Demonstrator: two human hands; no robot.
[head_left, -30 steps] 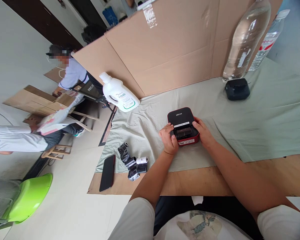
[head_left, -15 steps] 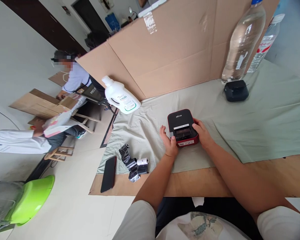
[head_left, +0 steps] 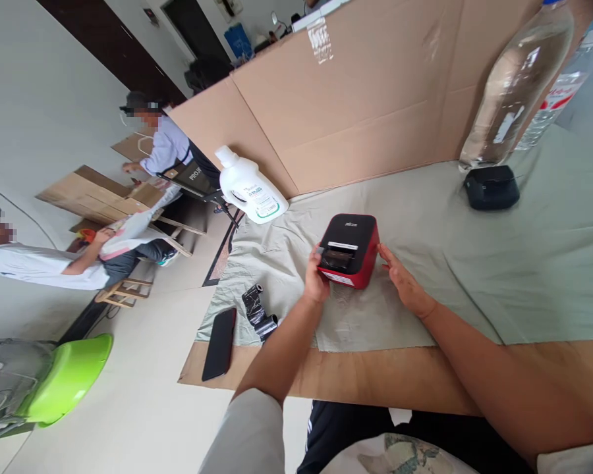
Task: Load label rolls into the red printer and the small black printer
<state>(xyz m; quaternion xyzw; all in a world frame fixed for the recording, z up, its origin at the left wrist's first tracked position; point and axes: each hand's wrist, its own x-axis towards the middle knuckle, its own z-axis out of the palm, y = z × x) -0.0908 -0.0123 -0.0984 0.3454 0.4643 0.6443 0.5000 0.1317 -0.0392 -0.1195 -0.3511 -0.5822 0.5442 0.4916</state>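
1. On the green cloth [head_left: 474, 263]: one phone [head_left: 219, 343], one black roll [head_left: 257, 311], one white jug [head_left: 250, 187], one red printer [head_left: 348, 250], two bottles [head_left: 516, 85].
2. Your left hand [head_left: 315, 280] clasps the printer's left side.
3. Your right hand [head_left: 404, 283] is spread flat, fingertips just beside its right side; contact unclear.

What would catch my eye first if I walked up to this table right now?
Likely the small red-and-black printer mid-table on the pale green cloth, with the left hand gripping its left side and the right hand open just beside it. Behind stand a white jug at the cardboard wall and a tall clear bottle far right.
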